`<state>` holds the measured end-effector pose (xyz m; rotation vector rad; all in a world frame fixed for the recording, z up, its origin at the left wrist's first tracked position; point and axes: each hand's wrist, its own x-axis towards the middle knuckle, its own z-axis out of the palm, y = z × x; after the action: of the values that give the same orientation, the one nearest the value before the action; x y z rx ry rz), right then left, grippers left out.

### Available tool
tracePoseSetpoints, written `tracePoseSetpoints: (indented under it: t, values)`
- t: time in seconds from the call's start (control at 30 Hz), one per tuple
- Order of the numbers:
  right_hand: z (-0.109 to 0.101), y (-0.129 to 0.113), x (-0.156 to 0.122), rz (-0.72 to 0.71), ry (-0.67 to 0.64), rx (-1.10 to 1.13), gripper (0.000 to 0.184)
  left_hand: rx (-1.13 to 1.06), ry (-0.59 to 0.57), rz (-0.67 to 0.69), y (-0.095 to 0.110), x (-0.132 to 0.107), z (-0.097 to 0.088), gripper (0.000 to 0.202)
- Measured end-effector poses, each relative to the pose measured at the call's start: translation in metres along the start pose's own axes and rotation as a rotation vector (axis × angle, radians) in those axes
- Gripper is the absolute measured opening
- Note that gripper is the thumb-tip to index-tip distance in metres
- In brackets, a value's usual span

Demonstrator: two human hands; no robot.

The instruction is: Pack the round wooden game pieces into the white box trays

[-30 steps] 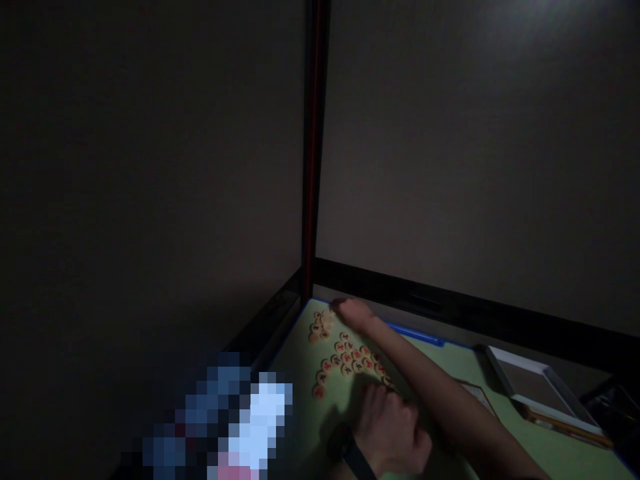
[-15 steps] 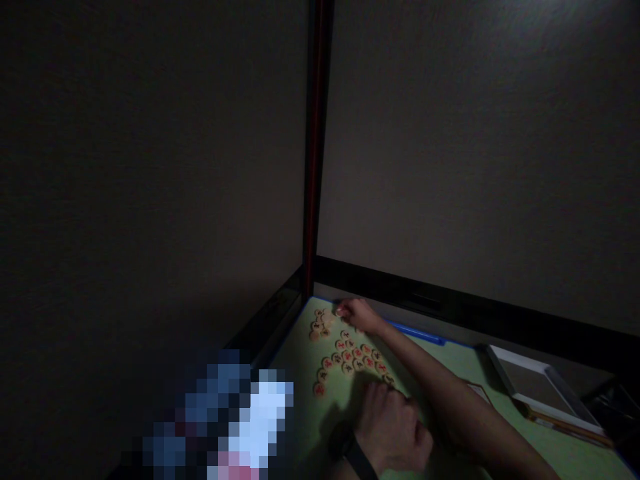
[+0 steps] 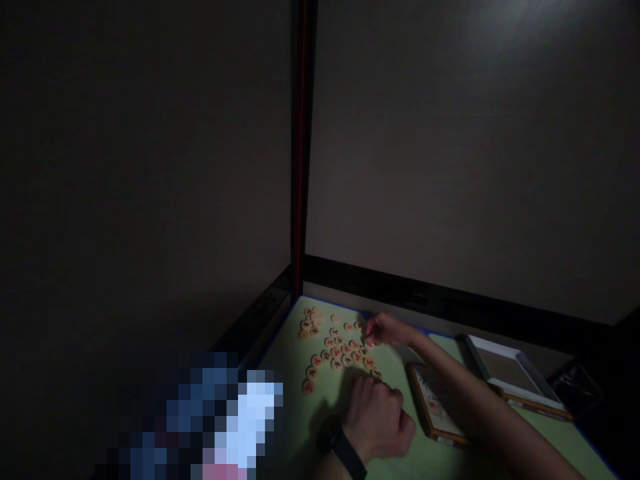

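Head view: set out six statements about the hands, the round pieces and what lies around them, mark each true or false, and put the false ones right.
1. The right hand is at the edge of the group of round pieces. True.
2. The marks visible on the round pieces are all red. False: some are red, others dark.
3. A dark band circles the wrist of the left hand. True.
4. The left hand is farther from the camera than the right hand. False: it is nearer.
5. In the picture, a brown-edged flat item lies between the round pieces and the white tray. True.
6. The white tray touches the left hand. False: they are apart.
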<state>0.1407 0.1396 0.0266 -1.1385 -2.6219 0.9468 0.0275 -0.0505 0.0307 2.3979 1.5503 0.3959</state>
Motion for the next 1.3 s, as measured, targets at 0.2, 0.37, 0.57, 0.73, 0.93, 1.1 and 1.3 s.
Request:
tracePoseSetpoints:
  t: [0.2,0.37,0.57,0.73,0.93,1.1,1.3]
  values:
    - [-0.004,-0.024,0.010,-0.012,0.065,-0.216,0.015,0.001,0.005,0.001,0.000,-0.001,0.000,0.034]
    - [0.010,-0.065,0.037,-0.099,0.115,-0.415,0.024,0.001,0.011,-0.004,0.000,-0.001,0.001,0.033]
    - [0.022,-0.081,0.052,-0.065,0.066,-0.571,0.029,-0.005,-0.022,-0.026,0.001,-0.001,0.000,0.035]
    - [0.017,-0.075,0.058,-0.051,0.031,-0.558,0.029,0.004,-0.029,-0.014,0.002,0.000,-0.003,0.035]
    - [0.003,-0.065,0.062,-0.072,-0.020,-0.384,0.036,0.003,-0.026,-0.007,0.002,0.000,-0.004,0.036]
    - [-0.005,-0.056,0.058,-0.068,-0.044,-0.225,0.041,-0.014,-0.026,-0.010,0.002,-0.001,-0.004,0.036]
    - [-0.003,-0.050,0.051,-0.093,-0.136,-0.132,0.025,-0.029,-0.024,0.001,0.003,0.000,-0.005,0.035]
